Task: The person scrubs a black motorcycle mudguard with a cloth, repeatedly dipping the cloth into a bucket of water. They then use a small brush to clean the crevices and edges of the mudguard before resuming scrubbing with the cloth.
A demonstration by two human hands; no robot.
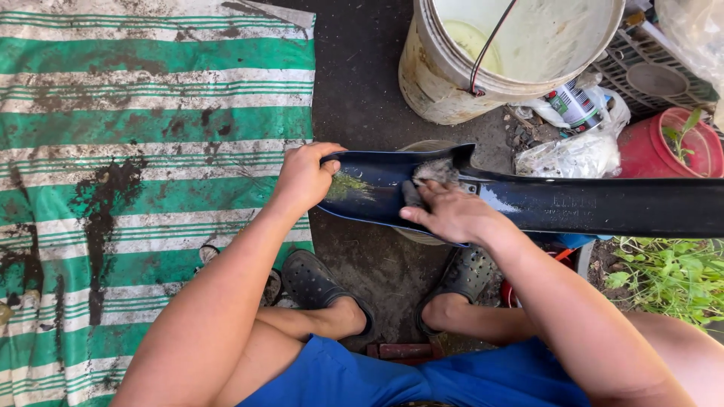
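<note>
— What's the ground like out here?

— Dark, damp ground, with a muddy green-and-white striped mat spread on the left.

— And the hands?

— The left hand grips the left end of a long dark blue panel, held across above the feet. The right hand presses a grey cloth onto the panel's middle, fingers closed over it.

— Anything nearby?

— A dirty white bucket at the far side, a red pot on the right, grey clogs below.
</note>
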